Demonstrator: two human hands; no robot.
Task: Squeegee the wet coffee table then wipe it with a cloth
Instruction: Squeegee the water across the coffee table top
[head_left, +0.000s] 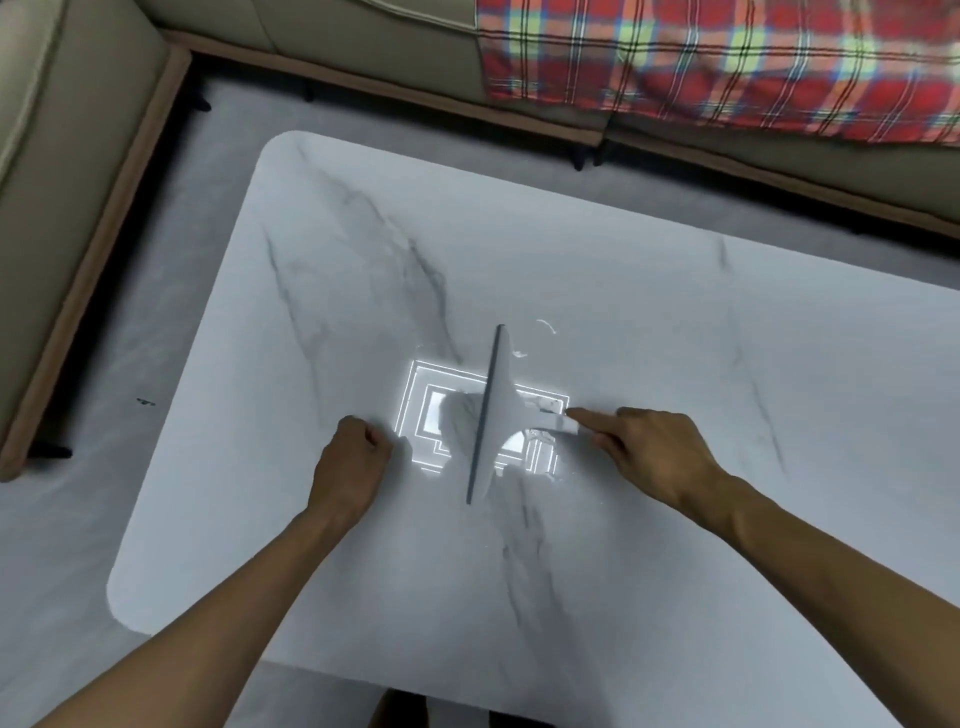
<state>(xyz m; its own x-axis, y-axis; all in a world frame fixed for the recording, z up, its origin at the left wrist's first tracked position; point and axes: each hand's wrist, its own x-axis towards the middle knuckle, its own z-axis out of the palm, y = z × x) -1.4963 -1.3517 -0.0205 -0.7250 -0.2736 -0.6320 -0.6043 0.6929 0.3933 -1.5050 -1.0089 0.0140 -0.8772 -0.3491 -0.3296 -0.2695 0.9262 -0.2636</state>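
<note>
Head view: right hand (655, 453) on squeegee (497, 413).

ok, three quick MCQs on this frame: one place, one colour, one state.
1. Where on the table is the squeegee?
A far left corner
B middle
C right edge

2. What is the blanket's main colour?
A red
B blue
C black

3. What is the left hand doing?
A lying flat and open
B fisted, empty
C holding the squeegee

Key:
1 B: it lies mid-table, and the right hand holds its handle.
2 A: it is red plaid.
3 B: the fist is curled and holds nothing.
</note>
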